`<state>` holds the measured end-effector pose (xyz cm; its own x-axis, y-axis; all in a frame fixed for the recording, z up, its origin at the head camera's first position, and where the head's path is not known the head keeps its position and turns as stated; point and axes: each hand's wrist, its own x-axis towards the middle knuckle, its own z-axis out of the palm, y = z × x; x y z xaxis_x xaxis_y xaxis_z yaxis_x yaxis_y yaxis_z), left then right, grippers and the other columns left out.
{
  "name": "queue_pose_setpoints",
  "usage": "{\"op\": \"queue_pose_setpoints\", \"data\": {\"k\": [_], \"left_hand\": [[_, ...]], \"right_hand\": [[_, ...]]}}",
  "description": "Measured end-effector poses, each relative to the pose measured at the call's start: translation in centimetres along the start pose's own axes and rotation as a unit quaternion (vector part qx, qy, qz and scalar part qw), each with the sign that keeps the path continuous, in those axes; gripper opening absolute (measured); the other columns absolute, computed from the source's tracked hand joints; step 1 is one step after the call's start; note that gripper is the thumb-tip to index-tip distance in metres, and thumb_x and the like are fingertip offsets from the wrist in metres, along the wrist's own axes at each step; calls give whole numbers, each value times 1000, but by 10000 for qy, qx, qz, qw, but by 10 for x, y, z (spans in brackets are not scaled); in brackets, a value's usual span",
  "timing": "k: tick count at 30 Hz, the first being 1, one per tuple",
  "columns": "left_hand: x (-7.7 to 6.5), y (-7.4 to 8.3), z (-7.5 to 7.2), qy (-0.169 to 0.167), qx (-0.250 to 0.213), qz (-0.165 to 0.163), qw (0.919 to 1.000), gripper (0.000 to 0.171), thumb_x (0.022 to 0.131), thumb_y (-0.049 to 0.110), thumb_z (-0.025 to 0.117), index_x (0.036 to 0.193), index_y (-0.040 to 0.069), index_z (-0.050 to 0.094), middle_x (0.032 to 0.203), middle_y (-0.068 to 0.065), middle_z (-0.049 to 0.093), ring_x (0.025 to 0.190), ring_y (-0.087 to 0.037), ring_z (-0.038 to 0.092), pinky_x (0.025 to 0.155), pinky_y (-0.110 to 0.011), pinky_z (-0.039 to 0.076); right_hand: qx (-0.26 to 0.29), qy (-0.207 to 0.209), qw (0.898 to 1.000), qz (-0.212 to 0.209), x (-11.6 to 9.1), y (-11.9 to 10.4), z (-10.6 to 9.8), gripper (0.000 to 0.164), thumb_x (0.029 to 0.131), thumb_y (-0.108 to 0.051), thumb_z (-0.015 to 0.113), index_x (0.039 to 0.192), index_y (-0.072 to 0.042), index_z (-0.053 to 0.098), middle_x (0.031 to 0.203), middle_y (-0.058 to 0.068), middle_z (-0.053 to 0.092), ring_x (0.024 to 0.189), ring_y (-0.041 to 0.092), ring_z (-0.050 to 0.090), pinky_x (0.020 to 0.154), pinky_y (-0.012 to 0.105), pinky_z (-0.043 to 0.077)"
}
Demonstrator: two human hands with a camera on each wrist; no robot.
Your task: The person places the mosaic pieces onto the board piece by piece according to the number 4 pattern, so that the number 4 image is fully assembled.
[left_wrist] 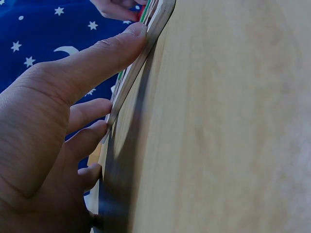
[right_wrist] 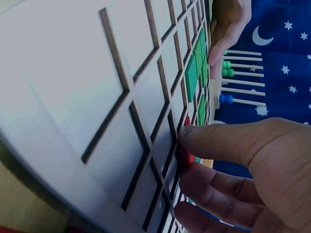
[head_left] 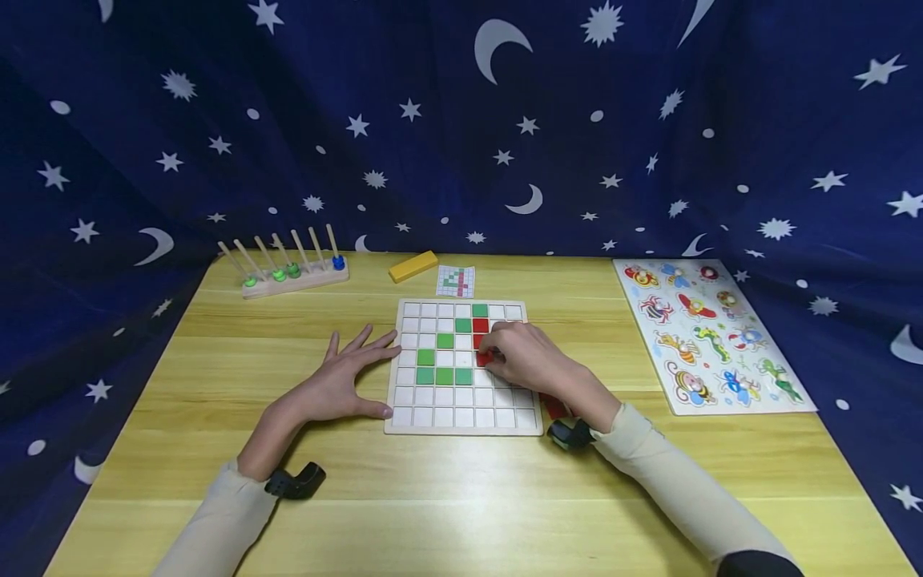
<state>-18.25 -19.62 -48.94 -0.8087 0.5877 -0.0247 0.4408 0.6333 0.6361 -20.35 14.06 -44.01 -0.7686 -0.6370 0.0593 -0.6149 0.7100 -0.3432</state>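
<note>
A white gridded board (head_left: 424,417) lies on the table, with several green square tiles (head_left: 445,376) in a diagonal and a row, and red tiles (head_left: 480,325) in a column. My right hand (head_left: 530,357) is over the board's right half. Between its thumb and finger it pinches a red tile (right_wrist: 186,154), low at the grid in the right wrist view; the fingers partly hide it. My left hand (head_left: 337,381) lies along the board's left edge, fingers spread, with thumb and fingertips touching the rim (left_wrist: 141,60).
Beyond the board are a small pattern card (head_left: 456,281) and a yellow block (head_left: 413,267). A pegged wooden rack (head_left: 296,282) with beads stands back left. An insect puzzle board (head_left: 710,336) lies at right. Red pieces (head_left: 555,407) show partly under my right wrist.
</note>
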Motion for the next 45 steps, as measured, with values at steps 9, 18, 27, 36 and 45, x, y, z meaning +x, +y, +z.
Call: {"op": "queue_pose_setpoints", "data": {"k": [9,18,27,36,45], "left_hand": [[-1,-1,0,31,-18,22,10000,97,70,51,88,151,18,47,163,-1,26,152,-35,5,110,-67,-14],[0,-1,1,-18,-64,13,10000,97,70,52,87,151,18,47,164,-1,25,152,-35,3,110,-67,-15],[-1,-2,2,13,-8,3,10000,97,70,51,88,151,17,47,163,-1,26,152,-35,4,110,-67,-15],[1,-1,1,-82,28,-44,10000,95,72,52,86,152,20,45,164,3,23,152,-32,2,111,-65,-15],[1,-1,0,-13,-17,3,10000,98,70,52,88,151,18,46,164,0,25,152,-35,4,110,-67,-14]], "right_hand": [[26,-49,10000,-39,3,-2,1,15,81,-7,82,95,-11,79,88,0,67,75,12,58,67,32,50],[197,-110,9997,9,1,-1,2,16,82,-8,82,98,-11,79,89,0,68,76,13,58,67,31,49],[374,-62,9992,122,-9,3,-1,17,84,-5,76,101,-10,79,91,1,70,78,16,60,68,33,48],[230,29,9989,412,-30,16,-11,15,85,-8,77,101,-7,77,83,0,65,71,15,54,63,32,46],[29,109,9985,539,-53,31,-20,13,83,-7,78,96,-6,76,77,-1,64,67,15,55,60,32,47]]}}
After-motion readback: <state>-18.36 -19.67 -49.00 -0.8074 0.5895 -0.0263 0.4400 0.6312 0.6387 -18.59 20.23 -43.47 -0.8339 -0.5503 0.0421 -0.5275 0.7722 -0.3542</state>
